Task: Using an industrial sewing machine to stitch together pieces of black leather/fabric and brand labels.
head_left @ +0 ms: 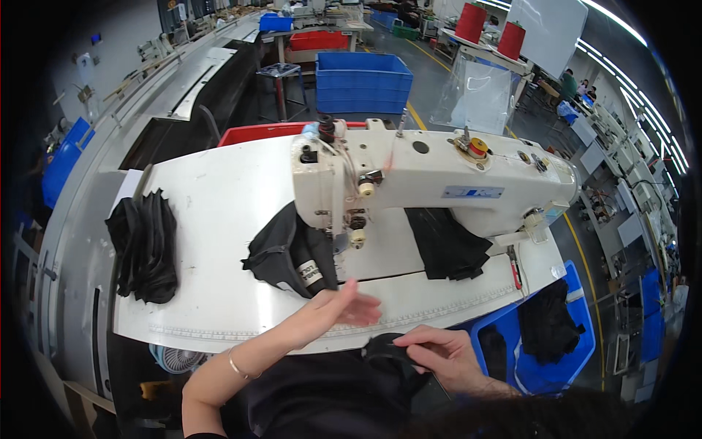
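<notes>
My left hand (342, 306) is raised over the front edge of a white sewing machine table (208, 293). Its fingers are stretched out, slightly smeared, and nothing shows in them. My right hand (447, 356) pinches a curved black fabric piece (386, 347) between thumb and fingers, just in front of that edge. Beyond my left hand, a black fabric pouch-like piece (270, 252) with a pale printed label (310, 272) lies beside the needle area of the white sewing machine (409, 172). Folded black fabric pieces (447, 245) lie under the machine's arm.
A stack of black fabric pieces (146, 249) lies at the table's left end. A red-handled tool (515, 269) rests at the right. Below stands a blue bin (583, 351) with black fabric. Behind the machine are a red bin (252, 133) and a large blue crate (363, 82).
</notes>
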{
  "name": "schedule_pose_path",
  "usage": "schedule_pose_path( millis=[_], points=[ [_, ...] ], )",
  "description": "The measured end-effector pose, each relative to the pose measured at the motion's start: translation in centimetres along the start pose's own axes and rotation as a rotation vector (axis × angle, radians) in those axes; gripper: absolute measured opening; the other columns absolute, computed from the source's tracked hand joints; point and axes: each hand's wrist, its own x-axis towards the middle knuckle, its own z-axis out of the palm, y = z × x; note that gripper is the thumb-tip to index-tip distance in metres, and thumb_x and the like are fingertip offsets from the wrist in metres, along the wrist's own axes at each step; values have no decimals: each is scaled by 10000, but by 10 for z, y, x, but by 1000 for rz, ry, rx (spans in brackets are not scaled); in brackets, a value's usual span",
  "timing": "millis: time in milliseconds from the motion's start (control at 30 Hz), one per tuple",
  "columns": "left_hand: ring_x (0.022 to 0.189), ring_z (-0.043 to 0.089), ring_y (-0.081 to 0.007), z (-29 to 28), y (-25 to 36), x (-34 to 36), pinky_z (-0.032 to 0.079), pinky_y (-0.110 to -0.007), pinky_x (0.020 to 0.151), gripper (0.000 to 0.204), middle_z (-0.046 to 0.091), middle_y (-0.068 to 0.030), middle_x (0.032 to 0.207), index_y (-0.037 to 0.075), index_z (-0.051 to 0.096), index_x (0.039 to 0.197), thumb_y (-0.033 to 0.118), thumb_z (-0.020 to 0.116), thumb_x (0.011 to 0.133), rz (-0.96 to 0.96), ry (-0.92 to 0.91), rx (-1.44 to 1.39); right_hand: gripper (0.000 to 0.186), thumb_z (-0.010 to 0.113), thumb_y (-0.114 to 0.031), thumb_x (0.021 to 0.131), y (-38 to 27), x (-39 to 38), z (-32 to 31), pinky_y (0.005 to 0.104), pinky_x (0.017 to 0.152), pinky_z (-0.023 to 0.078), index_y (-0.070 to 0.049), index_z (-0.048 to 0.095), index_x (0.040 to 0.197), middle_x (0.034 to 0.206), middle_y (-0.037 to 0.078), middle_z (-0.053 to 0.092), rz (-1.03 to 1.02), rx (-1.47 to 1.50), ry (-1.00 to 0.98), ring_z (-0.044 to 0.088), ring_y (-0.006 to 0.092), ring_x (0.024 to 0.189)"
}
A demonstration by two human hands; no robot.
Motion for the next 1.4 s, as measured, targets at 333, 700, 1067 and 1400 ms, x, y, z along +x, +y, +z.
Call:
schedule_pose_path(
  millis=[333,700,1067,1400],
  points=[
    [886,626,-129,9,-11,-86,511,-260,806,259,647,-70,1031,-22,634,1152,-7,636,893,442,467,107,401,658,-21,886,62,50,61,257,836,490,-30,559,1274,1033,69,659,-289,-200,-1,620,110,921],
    [808,640,-176,20,-17,-83,514,-262,746,145,639,-106,925,7,706,945,-32,702,806,618,615,542,254,684,109,781,52,59,73,287,799,502,38,658,1023,994,152,655,-637,-375,177,636,190,892],
    [908,616,-178,8,-51,-104,494,-291,837,99,639,-116,965,0,525,1014,68,561,953,625,785,-250,162,422,-112,1017,80,49,63,440,995,404,19,513,987,993,137,587,-561,632,480,590,270,991],
    [881,588,-170,-54,-52,-200,464,-261,820,105,596,-93,933,14,558,1003,87,591,934,674,809,-215,182,430,-167,1027,67,-18,-21,202,490,243,-16,515,969,640,-8,346,-186,386,527,262,52,528]
  ],
)
